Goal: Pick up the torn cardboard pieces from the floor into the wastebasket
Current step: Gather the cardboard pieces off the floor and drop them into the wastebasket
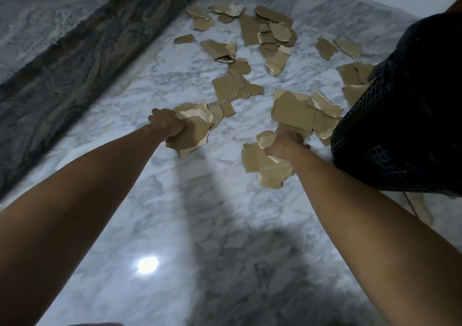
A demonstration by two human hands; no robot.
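The glossy white-and-grey marble floor (175, 220) fills the view, bordered along its far left edge by a dark veined stone ledge (82, 58). At the floor's right side stands the black plastic lattice wastebasket (390, 135), lined with a dark bag, its mouth tipped toward the scatter. Torn brown cardboard pieces (265, 29) lie across the floor beyond and left of the wastebasket, thickest at the far end, with a few against its near wall and one partly under its base.

The left hand (166, 125) is clenched round a bunch of pieces (193, 132), well left of the wastebasket. The right hand (283, 143) grips a second, looser bunch (267, 165) just beside the wastebasket's lattice wall; more flat scraps sit right above that fist.

Both bunches look overfull: loose outer scraps could slip out on the way to the rim, and a swing of the right arm could knock the basket. The pieces are ragged and point no one way; the right bunch hangs with its long axis running down toward the floor.
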